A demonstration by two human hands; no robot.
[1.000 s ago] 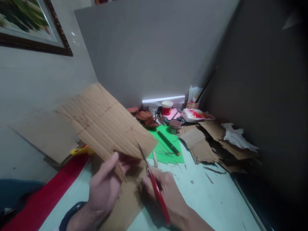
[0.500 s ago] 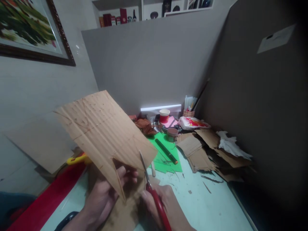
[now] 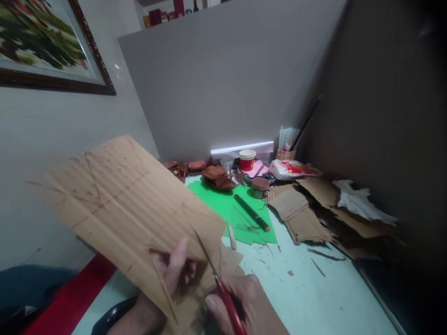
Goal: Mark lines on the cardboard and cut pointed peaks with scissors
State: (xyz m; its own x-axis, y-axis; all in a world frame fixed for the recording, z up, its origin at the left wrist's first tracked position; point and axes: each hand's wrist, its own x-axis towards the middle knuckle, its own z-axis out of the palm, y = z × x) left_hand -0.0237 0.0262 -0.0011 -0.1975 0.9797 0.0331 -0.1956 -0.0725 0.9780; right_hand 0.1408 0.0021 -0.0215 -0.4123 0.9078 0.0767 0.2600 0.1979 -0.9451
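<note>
My left hand (image 3: 174,270) is closed on a large piece of corrugated cardboard (image 3: 132,200), its thumb over the edge of a V-shaped notch and the other fingers partly behind the sheet. Brown lines mark the tilted sheet, which is held up above the table. In my right hand (image 3: 244,298) are red-handled scissors (image 3: 228,298), fingers wrapped round the handle. One long blade points up and left, lying along the cardboard's right edge near the notch. Whether the blades are apart is hard to make out. More brown cardboard (image 3: 223,263) lies beneath my hands.
Green sheets (image 3: 223,209) carry a dark marker (image 3: 251,213) and a brown stacked piece (image 3: 216,177). Behind stand a jar (image 3: 260,187), a red cup (image 3: 247,160) and a holder of sticks (image 3: 285,153). Cardboard scraps (image 3: 296,214) are piled right. Grey panels (image 3: 230,79) enclose the table (image 3: 307,298).
The cardboard has shifted left and tipped in my left hand, whose thumb now lies over the notch edge. The view has turned down and left. The scissors stay in my right hand.
</note>
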